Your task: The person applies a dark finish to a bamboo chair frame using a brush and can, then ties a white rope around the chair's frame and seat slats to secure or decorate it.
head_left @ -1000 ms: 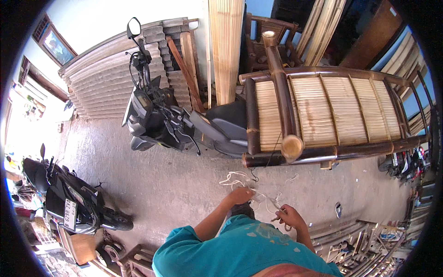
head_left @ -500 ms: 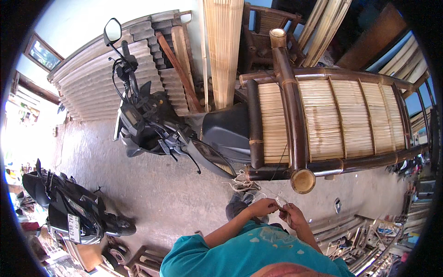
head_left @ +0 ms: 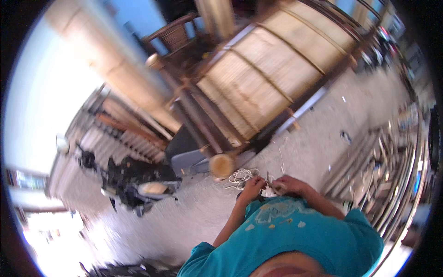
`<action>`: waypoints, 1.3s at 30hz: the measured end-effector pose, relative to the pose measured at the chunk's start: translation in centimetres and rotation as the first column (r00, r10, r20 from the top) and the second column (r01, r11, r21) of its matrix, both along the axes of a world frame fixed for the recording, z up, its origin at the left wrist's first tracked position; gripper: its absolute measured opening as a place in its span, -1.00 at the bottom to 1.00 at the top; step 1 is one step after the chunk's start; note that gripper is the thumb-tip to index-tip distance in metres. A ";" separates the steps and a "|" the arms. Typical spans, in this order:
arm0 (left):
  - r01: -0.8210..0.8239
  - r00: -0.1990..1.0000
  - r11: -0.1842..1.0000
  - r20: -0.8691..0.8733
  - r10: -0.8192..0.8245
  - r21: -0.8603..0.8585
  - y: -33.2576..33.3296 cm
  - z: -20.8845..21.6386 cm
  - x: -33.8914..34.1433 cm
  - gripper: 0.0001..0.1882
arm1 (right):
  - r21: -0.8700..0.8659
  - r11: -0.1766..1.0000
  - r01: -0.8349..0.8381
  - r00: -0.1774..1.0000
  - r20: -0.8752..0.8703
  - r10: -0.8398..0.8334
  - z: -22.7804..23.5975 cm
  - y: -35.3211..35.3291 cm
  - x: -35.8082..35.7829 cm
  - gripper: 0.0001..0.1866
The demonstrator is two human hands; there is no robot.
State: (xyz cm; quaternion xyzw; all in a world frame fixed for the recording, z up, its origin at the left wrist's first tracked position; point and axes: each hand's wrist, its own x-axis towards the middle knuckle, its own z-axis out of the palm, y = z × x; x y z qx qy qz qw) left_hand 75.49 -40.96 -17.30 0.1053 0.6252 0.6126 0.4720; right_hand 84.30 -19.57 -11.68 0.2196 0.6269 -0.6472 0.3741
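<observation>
Both hands, left hand (head_left: 253,188) and right hand (head_left: 290,184), pinch pale cord (head_left: 240,176) just beside the bamboo frame's pole end (head_left: 222,165).

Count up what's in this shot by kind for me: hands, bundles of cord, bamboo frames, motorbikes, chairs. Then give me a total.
Hands: 2, left hand and right hand, close together over the work
White cord bundle: 1, on the ground by the left hand
Bamboo slat frame: 1
Motorbike: 1 clear; the picture is blurred
Wooden chair: 1
Total: 6

left hand (head_left: 253,186): fingers curled, pinching
right hand (head_left: 290,184): curled, close beside left
forearms: bent inward at chest
</observation>
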 end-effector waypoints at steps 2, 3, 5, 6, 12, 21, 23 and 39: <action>-0.064 0.983 0.998 0.174 0.059 0.027 2.9 -1.3 0.4 -0.84 | 0.132 0.972 -0.193 0.973 -0.099 0.207 1.7 2.7 0.7 -0.45; -0.090 0.980 0.996 0.180 0.084 0.024 4.4 -1.1 0.8 -0.84 | 0.227 0.933 -0.278 0.930 -0.180 0.321 1.5 4.5 1.6 -0.44; -0.162 0.971 0.986 0.186 0.152 0.037 8.4 0.1 0.6 -0.85 | 0.435 0.840 -0.324 0.868 -0.217 0.447 0.1 8.2 4.8 -0.44; -0.076 0.986 0.997 -0.146 0.075 -0.001 10.5 -0.6 0.3 -0.84 | 0.532 0.792 -0.298 0.871 -0.188 0.454 -1.3 10.1 6.3 -0.45; -0.669 0.645 0.743 0.510 0.569 0.017 24.9 -3.8 -3.7 -0.89 | 0.816 0.573 -0.081 0.994 0.110 -0.015 -5.1 25.4 18.5 -0.65; -0.614 0.760 0.789 0.294 0.580 0.031 48.3 -1.2 0.2 -0.90 | 0.944 0.203 0.260 0.789 -0.086 -0.608 -5.2 48.1 38.2 -0.66; -0.515 0.841 0.857 0.196 0.505 0.004 54.1 -0.3 1.2 -0.86 | 0.901 0.206 0.383 0.793 -0.206 -0.573 -5.6 51.8 36.9 -0.67; -0.053 0.998 0.997 0.031 0.055 -0.051 100.7 -5.9 -2.6 -0.77 | 0.613 0.434 0.660 0.751 -0.557 -0.355 -6.1 90.6 22.7 -0.74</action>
